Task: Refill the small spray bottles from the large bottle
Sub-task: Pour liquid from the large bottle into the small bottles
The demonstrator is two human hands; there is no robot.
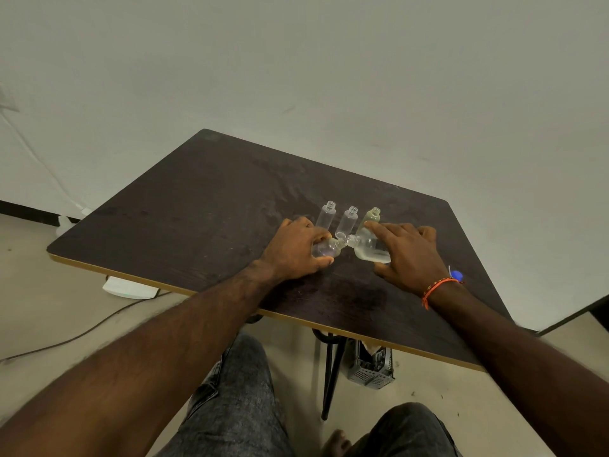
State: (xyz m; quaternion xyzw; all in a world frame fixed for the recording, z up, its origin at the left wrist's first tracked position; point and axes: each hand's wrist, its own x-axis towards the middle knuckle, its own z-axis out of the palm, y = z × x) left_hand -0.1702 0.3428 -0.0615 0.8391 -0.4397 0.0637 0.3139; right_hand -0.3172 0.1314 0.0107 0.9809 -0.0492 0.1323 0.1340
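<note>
My left hand (298,247) grips a small clear bottle (324,248), tilted with its open neck pointing right. My right hand (408,253) holds the large bottle (370,249), tipped left with pale liquid in it. Its mouth meets the small bottle's neck just above the dark table (197,209). Behind them stand three uncapped small bottles: a clear one (327,214) on the left, a clear one (347,221) in the middle, and a yellowish one (370,217) on the right, partly hidden by my right index finger.
A blue spray cap (456,275) lies behind my right wrist. Under the table sit a white device (128,286) with a cable and a grey perforated box (370,369). The table's near edge runs just above my knees.
</note>
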